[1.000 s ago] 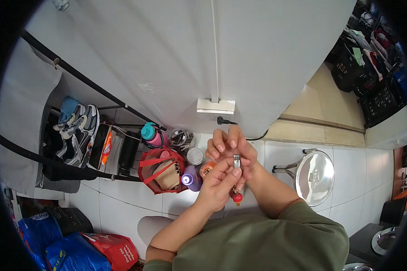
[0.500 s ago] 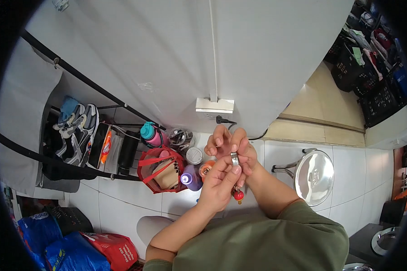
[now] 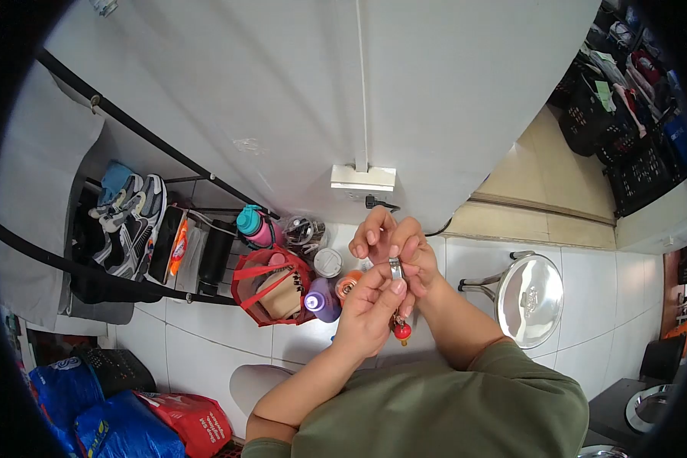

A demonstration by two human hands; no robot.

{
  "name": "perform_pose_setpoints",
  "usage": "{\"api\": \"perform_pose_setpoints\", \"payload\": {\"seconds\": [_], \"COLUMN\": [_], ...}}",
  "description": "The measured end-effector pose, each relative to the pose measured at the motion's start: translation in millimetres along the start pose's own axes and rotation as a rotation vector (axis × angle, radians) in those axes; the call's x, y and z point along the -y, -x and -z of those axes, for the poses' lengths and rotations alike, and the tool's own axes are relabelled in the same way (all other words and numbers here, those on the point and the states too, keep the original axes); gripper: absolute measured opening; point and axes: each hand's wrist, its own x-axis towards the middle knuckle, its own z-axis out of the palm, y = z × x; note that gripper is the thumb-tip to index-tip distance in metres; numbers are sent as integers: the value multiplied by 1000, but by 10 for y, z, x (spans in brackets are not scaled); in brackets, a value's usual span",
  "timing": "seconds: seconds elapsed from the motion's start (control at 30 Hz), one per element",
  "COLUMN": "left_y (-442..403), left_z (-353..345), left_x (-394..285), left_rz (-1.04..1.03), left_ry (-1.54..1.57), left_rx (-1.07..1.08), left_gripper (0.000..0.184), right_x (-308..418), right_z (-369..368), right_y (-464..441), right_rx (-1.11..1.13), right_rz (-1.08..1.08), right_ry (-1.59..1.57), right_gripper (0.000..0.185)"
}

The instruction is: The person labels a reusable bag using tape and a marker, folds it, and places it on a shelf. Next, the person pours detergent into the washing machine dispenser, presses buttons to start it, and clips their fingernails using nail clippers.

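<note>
My left hand (image 3: 368,314) is closed, with thumb and fingers pinching a small silver nail clipper (image 3: 396,269). A red round charm (image 3: 402,331) hangs from it below the fingers. My right hand (image 3: 404,256) is beside and above it, palm towards me, with fingers loosely curled and apart. One of its fingertips is at the upper end of the clipper. The exact contact between clipper and nail is too small to make out.
A red bag (image 3: 271,286), a purple bottle (image 3: 322,301), a pink bottle with a teal lid (image 3: 259,227) and a white-lidded jar (image 3: 328,262) stand beyond my hands. A round metal stool (image 3: 530,299) is at right, a shoe rack (image 3: 130,278) at left.
The clipper has tilted slightly and its upper end now meets a fingertip of my right hand. The fingers of my right hand have shifted a little; my left hand keeps its pinch.
</note>
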Motion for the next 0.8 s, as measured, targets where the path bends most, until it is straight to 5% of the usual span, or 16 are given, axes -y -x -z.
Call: {"api": "perform_pose_setpoints", "payload": {"seconds": [0.8], "left_y": [6], "left_z": [0], "left_x": [-23], "left_rz": [21], "left_ry": [59], "left_rx": [-38], "left_gripper": [20], "right_x": [43], "right_z": [5], "right_y": [-21], "right_rx": [-16], "right_rz": [7], "right_ry": [212], "right_gripper": [24]}}
